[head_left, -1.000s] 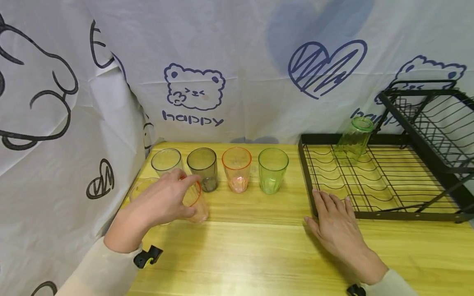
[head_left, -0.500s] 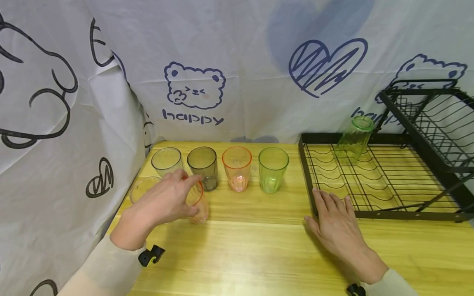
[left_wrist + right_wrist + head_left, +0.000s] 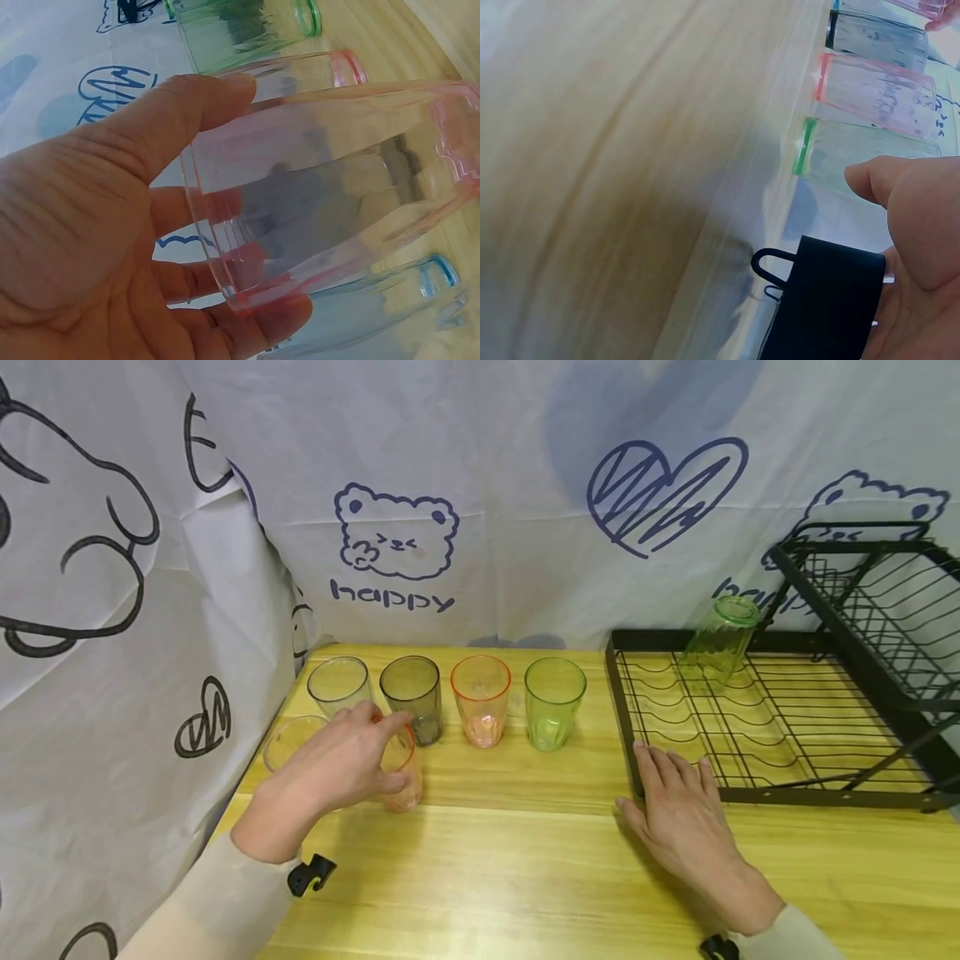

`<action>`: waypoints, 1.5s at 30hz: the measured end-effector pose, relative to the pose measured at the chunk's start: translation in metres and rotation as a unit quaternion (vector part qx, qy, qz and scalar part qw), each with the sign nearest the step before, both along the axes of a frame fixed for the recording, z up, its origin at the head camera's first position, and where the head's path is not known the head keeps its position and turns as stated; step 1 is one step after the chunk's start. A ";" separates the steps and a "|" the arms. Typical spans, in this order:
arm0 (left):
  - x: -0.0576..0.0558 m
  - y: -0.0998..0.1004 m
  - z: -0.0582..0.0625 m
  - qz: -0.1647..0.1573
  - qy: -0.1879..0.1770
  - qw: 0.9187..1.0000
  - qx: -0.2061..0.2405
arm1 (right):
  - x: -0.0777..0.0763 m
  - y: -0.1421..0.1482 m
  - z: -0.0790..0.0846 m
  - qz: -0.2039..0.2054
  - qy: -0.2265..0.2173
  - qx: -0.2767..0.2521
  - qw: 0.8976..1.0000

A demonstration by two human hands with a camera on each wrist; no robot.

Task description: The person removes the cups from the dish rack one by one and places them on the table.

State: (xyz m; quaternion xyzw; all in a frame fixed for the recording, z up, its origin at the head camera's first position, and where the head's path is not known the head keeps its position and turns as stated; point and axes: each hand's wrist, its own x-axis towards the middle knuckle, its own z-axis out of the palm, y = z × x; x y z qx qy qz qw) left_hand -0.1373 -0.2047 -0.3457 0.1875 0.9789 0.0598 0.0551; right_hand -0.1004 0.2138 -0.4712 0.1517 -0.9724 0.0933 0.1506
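Note:
My left hand [image 3: 330, 760] grips an orange-pink plastic tumbler [image 3: 322, 195] round its rim, thumb on one side and fingers on the other. The tumbler is mouth up in the left part of the table, and the hand hides some of it in the head view. Just behind stand a clear tumbler [image 3: 337, 681] and a grey one [image 3: 411, 697]. Another clear tumbler [image 3: 279, 745] is partly covered by the hand. My right hand [image 3: 686, 818] rests with extended fingers on the front left corner of a black wire dish rack [image 3: 626, 727].
A second orange-pink tumbler [image 3: 481, 702] and a green tumbler [image 3: 553, 706] continue the back row. One green tumbler [image 3: 718, 639] stands upside down in the rack's back left. The rack's upper tier [image 3: 862, 618] rises at right. A printed cloth [image 3: 517, 568] hangs behind the table.
My left hand has shifted slightly rightward, and the tumbler in its grip leans a little less. The right hand stays on the rack.

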 end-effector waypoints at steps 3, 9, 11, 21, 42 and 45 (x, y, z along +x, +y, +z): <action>0.000 0.001 -0.001 -0.002 0.004 1.000 -0.001 | 0.000 -0.001 0.000 -0.001 0.000 -0.001 1.000; 0.004 -0.001 0.000 0.000 0.004 1.000 0.011 | 0.000 -0.002 -0.001 0.002 -0.001 -0.005 1.000; 0.006 -0.002 0.001 -0.003 0.002 1.000 0.018 | 0.000 -0.002 -0.001 -0.001 -0.003 -0.003 1.000; 0.007 -0.001 0.009 -0.027 -0.035 0.999 0.012 | 0.000 -0.001 0.000 -0.005 -0.012 -0.003 1.000; 0.005 0.001 0.006 -0.025 -0.022 0.999 0.009 | 0.000 -0.001 0.000 -0.005 -0.013 -0.005 1.000; 0.005 0.001 0.006 -0.023 -0.024 0.999 0.008 | 0.000 -0.001 0.000 -0.006 -0.015 -0.005 1.000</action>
